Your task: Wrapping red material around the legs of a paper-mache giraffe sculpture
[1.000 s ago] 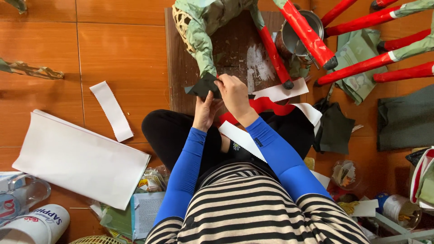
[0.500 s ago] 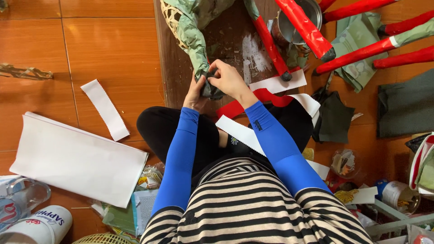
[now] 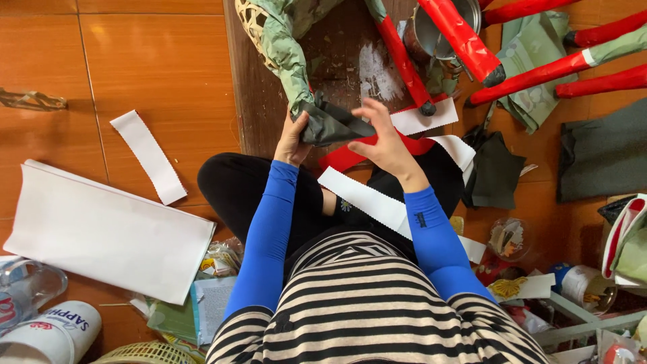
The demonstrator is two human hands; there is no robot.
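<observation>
A dark green paper piece (image 3: 333, 123) wraps the tip of a pale green paper-covered leg (image 3: 288, 57) of a woven frame. My left hand (image 3: 294, 138) grips that dark paper from the left, under the leg's end. My right hand (image 3: 381, 140) touches it from the right with the fingers spread over its edge. Both hands hover above a dark wooden board (image 3: 337, 64) smeared with white paste. A white paper strip (image 3: 367, 201) lies across my lap, and a red strip (image 3: 350, 156) lies under my hands.
Red paper-wrapped sticks (image 3: 465, 40) and a metal pot (image 3: 431, 34) lie at the top right. Dark green paper sheets (image 3: 600, 152) lie to the right. A stack of white paper (image 3: 101, 232) and a loose white strip (image 3: 148, 156) lie on the orange tiled floor at left. Clutter fills the bottom corners.
The dark green piece has spread wider around the leg's tip. My right hand has shifted to the right and opened its fingers over it; my left hand keeps its grip.
</observation>
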